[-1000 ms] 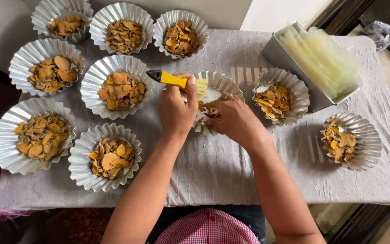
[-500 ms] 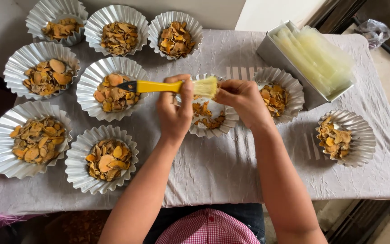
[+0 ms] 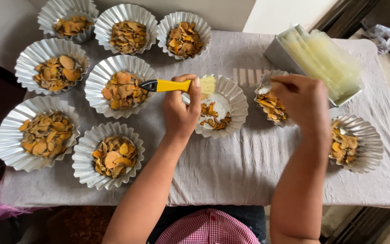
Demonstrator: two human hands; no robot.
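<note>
My left hand (image 3: 180, 110) grips a small brush (image 3: 172, 85) with a yellow and black handle; its pale bristles hang over the far rim of a fluted silver tray (image 3: 236, 100). That tray holds only a few orange dried slices on its white bottom. My right hand (image 3: 299, 98) is over the neighbouring fluted tray (image 3: 263, 83) of orange slices, fingers curled downward into it; what they pinch is hidden.
Several more fluted silver trays heaped with orange dried slices cover the left half of the grey cloth, e.g. one (image 3: 122, 86) beside the brush. Another tray (image 3: 364, 143) sits at the right. A metal box of clear plastic bags (image 3: 321, 58) stands far right.
My right hand has moved right, from the middle tray to the tray beside it. The left hand has turned the brush level and holds it over the middle tray's rim.
</note>
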